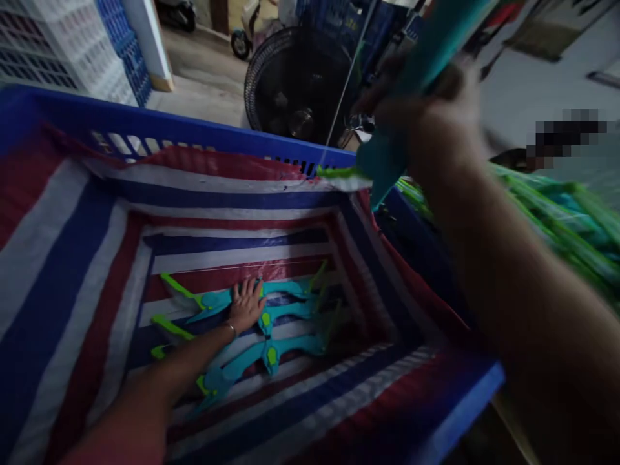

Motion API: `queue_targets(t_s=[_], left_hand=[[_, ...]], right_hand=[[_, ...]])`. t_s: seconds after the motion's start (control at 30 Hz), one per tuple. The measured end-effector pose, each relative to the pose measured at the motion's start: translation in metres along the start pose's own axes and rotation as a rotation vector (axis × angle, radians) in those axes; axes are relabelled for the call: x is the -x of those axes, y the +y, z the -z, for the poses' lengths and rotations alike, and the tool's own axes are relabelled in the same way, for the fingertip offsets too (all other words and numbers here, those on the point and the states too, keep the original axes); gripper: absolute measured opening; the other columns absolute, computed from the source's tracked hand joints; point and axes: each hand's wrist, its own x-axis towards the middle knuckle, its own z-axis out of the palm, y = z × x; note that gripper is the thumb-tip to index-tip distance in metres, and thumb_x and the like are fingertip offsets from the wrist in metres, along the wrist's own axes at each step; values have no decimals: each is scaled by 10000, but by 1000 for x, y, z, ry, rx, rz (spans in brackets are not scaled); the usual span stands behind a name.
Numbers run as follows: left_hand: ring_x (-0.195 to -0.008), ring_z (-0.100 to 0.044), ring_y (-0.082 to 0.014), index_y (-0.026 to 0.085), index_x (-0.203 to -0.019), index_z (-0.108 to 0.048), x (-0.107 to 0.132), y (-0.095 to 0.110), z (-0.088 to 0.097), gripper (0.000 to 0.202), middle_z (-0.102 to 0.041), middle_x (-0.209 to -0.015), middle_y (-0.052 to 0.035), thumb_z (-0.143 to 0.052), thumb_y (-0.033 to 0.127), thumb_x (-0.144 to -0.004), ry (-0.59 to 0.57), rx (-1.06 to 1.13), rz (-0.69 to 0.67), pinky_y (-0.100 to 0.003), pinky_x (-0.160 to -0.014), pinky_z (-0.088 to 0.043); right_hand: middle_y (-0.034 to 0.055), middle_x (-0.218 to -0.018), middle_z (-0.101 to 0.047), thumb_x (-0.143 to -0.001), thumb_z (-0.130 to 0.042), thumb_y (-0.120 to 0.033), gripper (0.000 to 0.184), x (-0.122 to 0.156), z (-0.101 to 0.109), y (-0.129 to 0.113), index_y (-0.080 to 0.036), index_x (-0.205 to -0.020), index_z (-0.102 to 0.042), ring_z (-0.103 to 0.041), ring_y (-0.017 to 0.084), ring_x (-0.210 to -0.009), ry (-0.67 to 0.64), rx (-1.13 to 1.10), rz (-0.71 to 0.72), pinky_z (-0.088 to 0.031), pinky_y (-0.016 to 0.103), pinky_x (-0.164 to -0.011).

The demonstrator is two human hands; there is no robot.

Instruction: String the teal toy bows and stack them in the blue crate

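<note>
My right hand [443,106], blurred by motion, is raised above the right side of the crate. Its fingers are closed around a teal plastic piece [385,155], and a green strip is visible beside the piece's lower end. Down inside the lined crate, my left hand [248,305] lies flat with fingers spread on a curved, bow-like teal-and-green plastic piece [285,288]. Two or more similar pieces lie in rows closer to me, including one teal piece [298,344] with a green centre. My left forearm hides part of them.
Striped red, white and blue sheeting [87,239] lines the blue crate [194,132]. Beyond it stands a black fan [298,84]. White crates [68,39] are stacked at the far left. More green-and-teal pieces [557,206] are piled at right, near a pixelated patch.
</note>
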Motion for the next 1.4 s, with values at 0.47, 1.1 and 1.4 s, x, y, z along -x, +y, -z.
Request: queue_targets(t_s=[0.47,1.1,1.4], left_hand=[[-1504,-335,-386,138,-1560,-430,8,-5,-10,595,-418,-1610,-190,-448,397,-1024,-7,-11,20,-607,-1247,-181],[-1493,-332,-365,145,-1479,-523,-4,-3,13,551,-389,-1620,-184,-432,445,-1026,96,24,112,-574,-1222,-256],[-1580,-174,-324,174,-1600,-351,-45,-22,10,601,-278,-1690,-133,-413,390,-1043,0,-39,173,-630,-1277,-68]], right_hand=[[208,-1265,-615,-1071,-426,-415,384,204,-303,123,-95,-1243,-550,-562,310,-1200,-1014,569,-138,-400,405,-1016],[240,-1317,-552,-1026,-300,-161,407,244,-334,138,-50,-1354,-514,-481,331,-1218,-1031,439,-137,-382,455,-1028],[386,-1297,-558,-905,-602,-193,378,206,-317,113,40,-1203,-610,-487,478,-1279,-1047,178,-340,-340,712,-1041]])
